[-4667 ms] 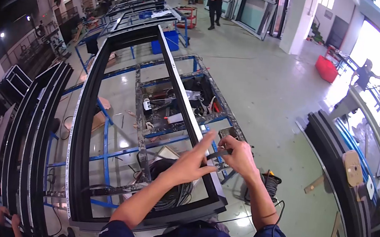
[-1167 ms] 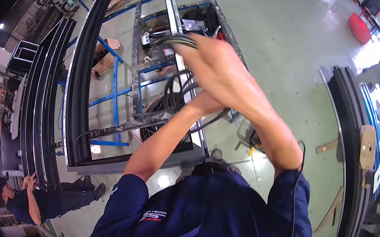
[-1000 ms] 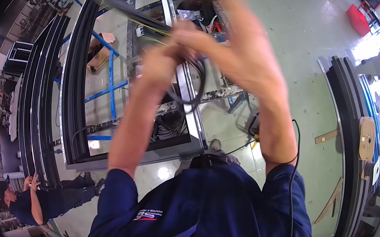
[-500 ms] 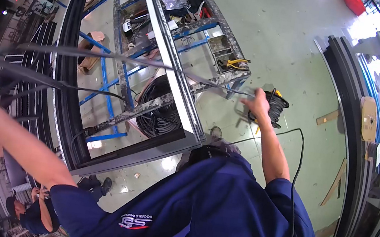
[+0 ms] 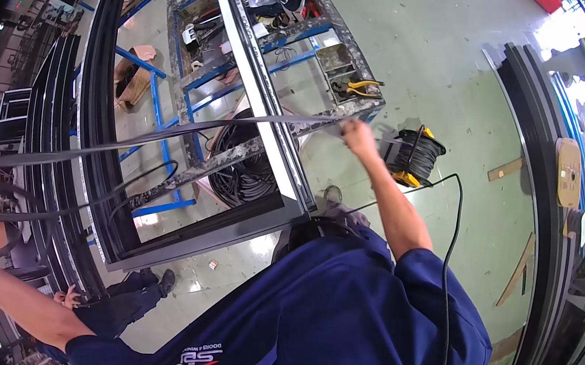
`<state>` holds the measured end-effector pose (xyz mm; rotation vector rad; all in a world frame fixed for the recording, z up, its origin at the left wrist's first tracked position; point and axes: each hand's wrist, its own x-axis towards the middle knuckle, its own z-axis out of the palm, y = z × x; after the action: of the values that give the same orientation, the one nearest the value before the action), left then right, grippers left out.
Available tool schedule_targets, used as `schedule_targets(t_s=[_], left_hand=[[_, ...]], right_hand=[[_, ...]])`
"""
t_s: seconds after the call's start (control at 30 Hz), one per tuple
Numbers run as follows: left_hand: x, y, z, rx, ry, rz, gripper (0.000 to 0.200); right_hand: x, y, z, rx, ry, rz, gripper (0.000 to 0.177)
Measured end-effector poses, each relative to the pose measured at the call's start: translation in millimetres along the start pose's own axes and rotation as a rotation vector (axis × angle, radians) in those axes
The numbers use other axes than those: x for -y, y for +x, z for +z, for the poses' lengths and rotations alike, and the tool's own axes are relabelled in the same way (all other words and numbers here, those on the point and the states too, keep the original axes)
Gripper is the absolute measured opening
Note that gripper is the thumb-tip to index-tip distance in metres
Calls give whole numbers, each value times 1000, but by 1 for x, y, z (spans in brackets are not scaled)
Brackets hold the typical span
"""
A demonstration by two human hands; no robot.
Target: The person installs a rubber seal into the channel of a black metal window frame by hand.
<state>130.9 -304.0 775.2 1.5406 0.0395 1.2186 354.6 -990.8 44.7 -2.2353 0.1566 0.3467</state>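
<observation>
My right hand (image 5: 360, 138) is closed around one end of a long black rubber strip (image 5: 189, 127). The strip stretches leftward across a dark window frame (image 5: 204, 234) and leaves at the left edge. Looser lengths of it hang in loops at the left. My left arm (image 5: 18, 298) reaches out to the far left, with its hand beyond the visible area. Below the frame, a thick coil of black strip (image 5: 241, 183) shows through the opening. Yellow-handled pliers (image 5: 364, 87) lie at the corner of the stand, just above my right hand.
A cable reel (image 5: 418, 157) stands on the floor right of my hand. A cable (image 5: 447, 277) runs over my right side. Long dark profiles (image 5: 532, 155) line the right, beside a wooden strip (image 5: 515, 269). At lower left is another person's hand (image 5: 68, 297). Tools fill the stand's tray (image 5: 189, 10).
My right hand has moved left, away from the reel, and closed on the strip. The strip is straighter. My left arm has swung lower and its hand has gone out of view.
</observation>
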Motion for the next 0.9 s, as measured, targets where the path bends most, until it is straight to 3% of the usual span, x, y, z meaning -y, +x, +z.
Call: schedule_targets(t_s=[0.03, 0.07, 0.1, 0.13, 0.17, 0.2, 0.27, 0.33, 0.4, 0.57, 0.6, 0.73, 0.8, 0.87, 0.9], left_hand=[[11, -10, -10, 9, 102, -81, 36], [25, -22, -16, 16, 195, -168, 35], [37, -39, -17, 27, 269, -253, 35], [56, -58, -12, 56, 335, -362, 35], [74, -82, -1, 85, 339, -474, 35], [93, -110, 17, 131, 311, -591, 35], [126, -165, 63, 205, 106, -812, 32], [151, -194, 83, 472, 92, -809, 32], [158, -216, 117, 501, 193, -874, 32], [166, -250, 168, 862, 421, -982, 30], [163, -258, 177, 905, 490, -1022, 28], [162, -285, 197, 1462, 683, -907, 35], [150, -289, 212, 1719, 909, -910, 46], [146, -291, 215, 1883, 667, -806, 49], [144, -290, 218, 1940, 535, -781, 48]], right_hand=[[-15, 11, -22, -47, 135, 59, 46], [-6, 7, -66, -142, 30, 51, 46], [18, -9, -110, -366, -26, -9, 40], [-13, 5, -133, -813, -421, -504, 33], [-4, -3, -174, -906, -338, -590, 28], [7, -15, -204, -715, 437, -240, 28], [31, -34, -237, -791, 679, -165, 30], [59, -51, -259, -790, 762, -177, 32], [84, -56, -274, -814, 786, -292, 31], [181, -88, -328, -872, 594, -546, 29], [196, -88, -336, -944, 668, -555, 30], [254, -105, -384, -585, 752, -934, 35], [285, -124, -399, -214, 635, -1047, 41], [321, -106, -411, 245, 431, -1510, 44], [342, -101, -416, 422, 303, -1580, 42]])
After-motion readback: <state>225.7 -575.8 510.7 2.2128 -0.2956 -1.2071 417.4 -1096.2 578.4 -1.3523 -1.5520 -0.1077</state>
